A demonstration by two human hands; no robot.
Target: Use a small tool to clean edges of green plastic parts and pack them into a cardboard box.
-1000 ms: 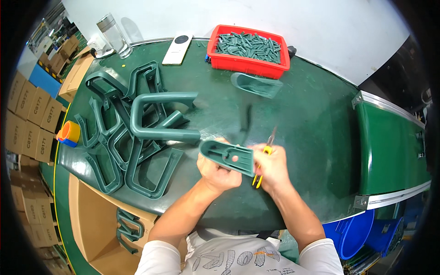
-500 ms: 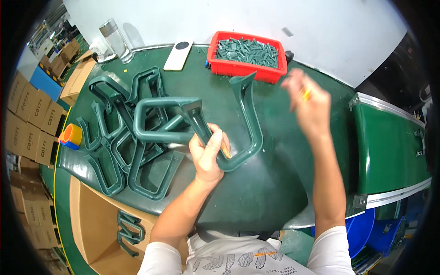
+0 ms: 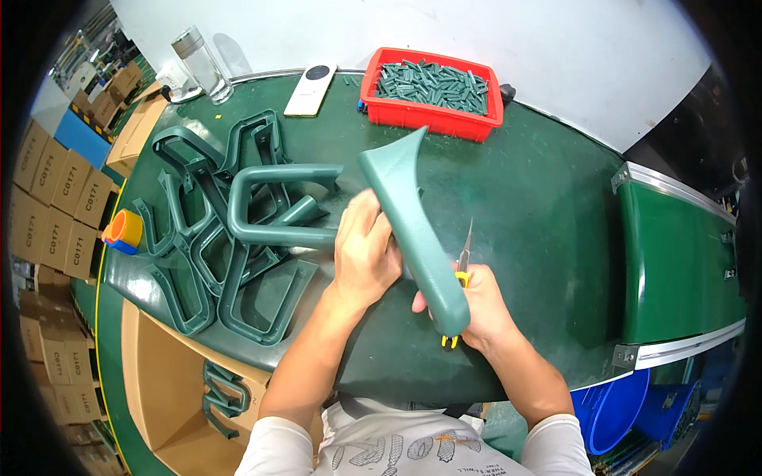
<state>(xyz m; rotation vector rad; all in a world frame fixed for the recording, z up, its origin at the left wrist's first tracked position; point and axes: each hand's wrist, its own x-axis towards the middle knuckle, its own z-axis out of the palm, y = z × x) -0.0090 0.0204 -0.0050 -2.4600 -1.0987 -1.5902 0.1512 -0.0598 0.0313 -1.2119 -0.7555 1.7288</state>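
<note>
A curved green plastic armrest-like part [image 3: 417, 230] is raised above the table, its smooth outer face turned up and its flared end pointing away from me. My left hand [image 3: 367, 250] is closed on its left side, the fingertips partly hidden behind it. My right hand [image 3: 486, 305] is wrapped round yellow-handled snips [image 3: 464, 258] by the part's near end. Their thin metal point sticks up past my fingers, and the handle ends show below. Left of my hands lies a pile of similar green parts [image 3: 274, 236], frame-shaped and hollow underneath.
At the back stands a red bin [image 3: 432, 119] of small green pieces. A phone [image 3: 310, 91], a glass bottle [image 3: 205, 67] and a tape roll [image 3: 125, 230] sit farther left. An open carton [image 3: 159, 389] is below the table's left edge; a green conveyor [image 3: 675, 254] borders the right.
My right hand has come down and left from near the red bin to the part's near end. The held part has turned over, from its hollow side to its smooth side.
</note>
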